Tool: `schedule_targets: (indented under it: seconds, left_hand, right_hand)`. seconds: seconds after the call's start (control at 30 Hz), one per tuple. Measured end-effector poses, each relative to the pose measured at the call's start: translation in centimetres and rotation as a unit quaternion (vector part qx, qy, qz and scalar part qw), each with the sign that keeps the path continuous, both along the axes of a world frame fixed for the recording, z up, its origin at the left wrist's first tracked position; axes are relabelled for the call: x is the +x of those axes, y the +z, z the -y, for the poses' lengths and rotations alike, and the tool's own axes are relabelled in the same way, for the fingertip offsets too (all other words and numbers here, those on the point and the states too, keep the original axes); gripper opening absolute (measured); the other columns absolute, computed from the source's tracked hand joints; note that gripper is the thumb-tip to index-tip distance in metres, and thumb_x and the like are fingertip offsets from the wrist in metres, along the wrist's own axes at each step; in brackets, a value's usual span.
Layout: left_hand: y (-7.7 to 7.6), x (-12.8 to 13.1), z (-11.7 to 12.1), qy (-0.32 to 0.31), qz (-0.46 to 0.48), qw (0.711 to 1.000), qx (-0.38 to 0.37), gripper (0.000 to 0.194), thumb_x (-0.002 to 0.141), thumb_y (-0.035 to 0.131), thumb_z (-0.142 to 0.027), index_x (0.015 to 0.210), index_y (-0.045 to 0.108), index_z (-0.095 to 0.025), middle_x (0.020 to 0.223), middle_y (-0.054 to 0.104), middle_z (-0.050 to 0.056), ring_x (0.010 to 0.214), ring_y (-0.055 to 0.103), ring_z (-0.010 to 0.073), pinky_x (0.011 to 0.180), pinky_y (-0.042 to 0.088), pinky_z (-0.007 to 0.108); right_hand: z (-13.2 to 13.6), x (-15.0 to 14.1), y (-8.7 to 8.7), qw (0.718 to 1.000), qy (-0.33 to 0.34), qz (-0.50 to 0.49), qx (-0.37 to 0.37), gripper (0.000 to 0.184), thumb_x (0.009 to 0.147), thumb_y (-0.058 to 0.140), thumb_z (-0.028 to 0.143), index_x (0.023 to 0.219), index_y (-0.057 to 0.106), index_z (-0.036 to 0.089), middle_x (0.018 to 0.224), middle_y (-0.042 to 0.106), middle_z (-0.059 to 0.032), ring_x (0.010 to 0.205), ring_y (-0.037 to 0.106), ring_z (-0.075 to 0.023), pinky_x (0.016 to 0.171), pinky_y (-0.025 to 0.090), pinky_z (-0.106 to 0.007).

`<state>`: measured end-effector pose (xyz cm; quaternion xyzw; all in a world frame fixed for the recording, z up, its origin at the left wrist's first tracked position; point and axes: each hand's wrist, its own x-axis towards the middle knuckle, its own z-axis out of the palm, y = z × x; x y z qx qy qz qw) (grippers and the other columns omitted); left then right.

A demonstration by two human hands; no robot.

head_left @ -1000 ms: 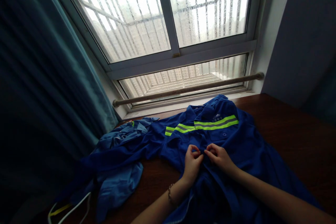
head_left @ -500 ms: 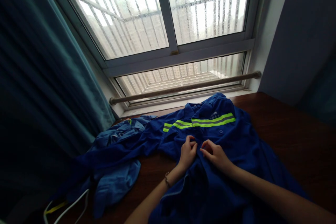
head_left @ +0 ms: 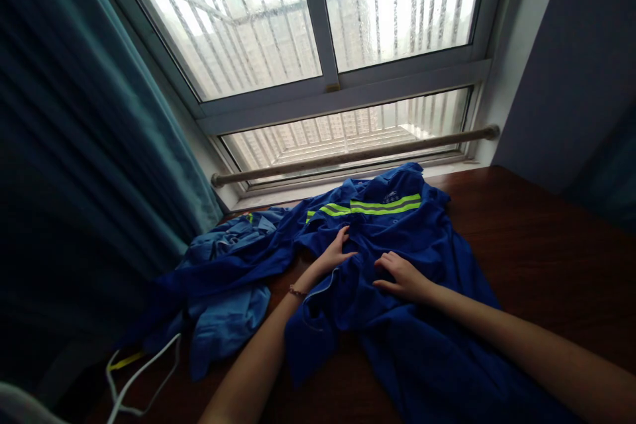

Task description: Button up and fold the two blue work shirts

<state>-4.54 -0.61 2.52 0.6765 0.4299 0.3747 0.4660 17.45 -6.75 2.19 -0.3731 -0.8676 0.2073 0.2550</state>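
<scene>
In the head view, the hands have parted since the earlier frame: their fingertips nearly met over the jacket's front, and now a wide gap of cloth separates them. The blue jacket [head_left: 417, 245] has shifted toward the window [head_left: 340, 96] and a little leftward, and its lower front has spread, baring the surface [head_left: 536, 232] between the two sides near the hem.

The jacket lies crumpled on the surface, its long axis running from the collar, by the window, back toward the person. The left hand [head_left: 334, 257] rests at the front just below the reflective strip [head_left: 385, 206], thumb and fingers spread, gripping nothing visible. The right hand [head_left: 408, 280] lies over the other side, fingers loosely bent and thumb apart, likewise with nothing pinched between them. The front opening runs between the hands. The folded-back flap [head_left: 311, 338] with its pale edge lies on the near side of the left fingers, alongside that forearm, so the left hand is the closer one; the right is well apart from it.
</scene>
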Motion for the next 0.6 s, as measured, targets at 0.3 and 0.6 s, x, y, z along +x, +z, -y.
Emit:
schedule_targets:
  seconds: [0.3,0.6]
  left_hand:
    - [4.2,0.3,9.4,0.072,-0.311,0.944,0.086,0.041,0.076,0.050,-0.031,0.113,0.048,-0.013,0.110,0.054,0.017,0.106,0.048,0.0279,0.091,0.033,0.039]
    - [10.6,-3.3,12.5,-0.056,-0.481,0.875,0.012,0.056,0.063,0.055,-0.011,0.117,0.042,-0.022,0.101,0.060,0.008,0.095,0.056,0.0280,0.079,0.039,0.032]
  right_hand:
    - [-0.2,0.5,0.0,0.995,0.003,-0.075,-0.069,0.031,0.080,0.049,0.040,0.098,0.053,0.015,0.084,0.058,-0.0055,0.080,0.052,-0.0169,0.073,0.040,-0.029]
    - [10.5,-3.4,5.5,0.985,0.139,0.054,-0.091,0.019,0.075,0.054,0.031,0.089,0.056,0.018,0.082,0.059,-0.0041,0.071,0.056,-0.0153,0.063,0.044,-0.024]
